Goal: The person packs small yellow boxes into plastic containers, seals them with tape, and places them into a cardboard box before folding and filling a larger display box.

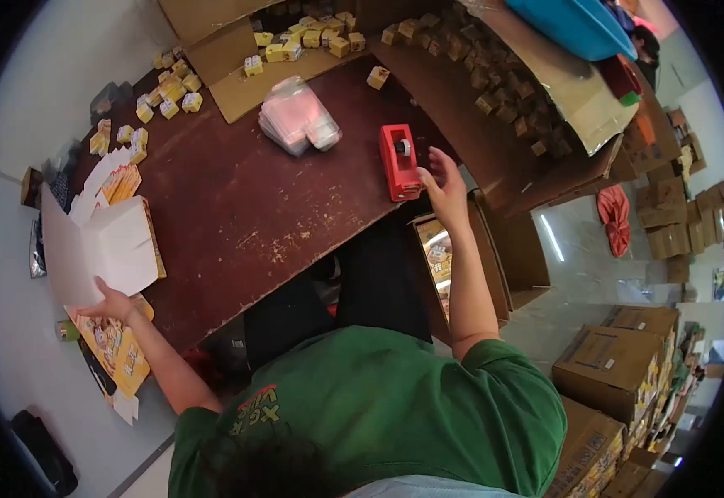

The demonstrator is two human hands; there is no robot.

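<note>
An open carton point(117, 253), white inside and yellow-orange outside, stands at the left end of the table with its flaps spread. My left hand point(114, 304) grips its near edge, the thumb against the white inside and the fingers stretched below. Flat printed yellow cartons point(125, 353) lie just under that hand. A red tape dispenser point(397, 162) sits near the table's right edge. Beside its near end is my right hand point(445, 191), fingers apart and curved, thumb close to the dispenser, nothing in the grasp.
Clear plastic packs point(298, 116) are stacked mid-table on the dark red tabletop point(237, 216). Small yellow boxes point(316, 35) fill a cardboard box at the back; others point(169, 90) lie to the left. A large cardboard bin point(561, 195) adjoins on the right. Below my right arm stands another cardboard box point(494, 257).
</note>
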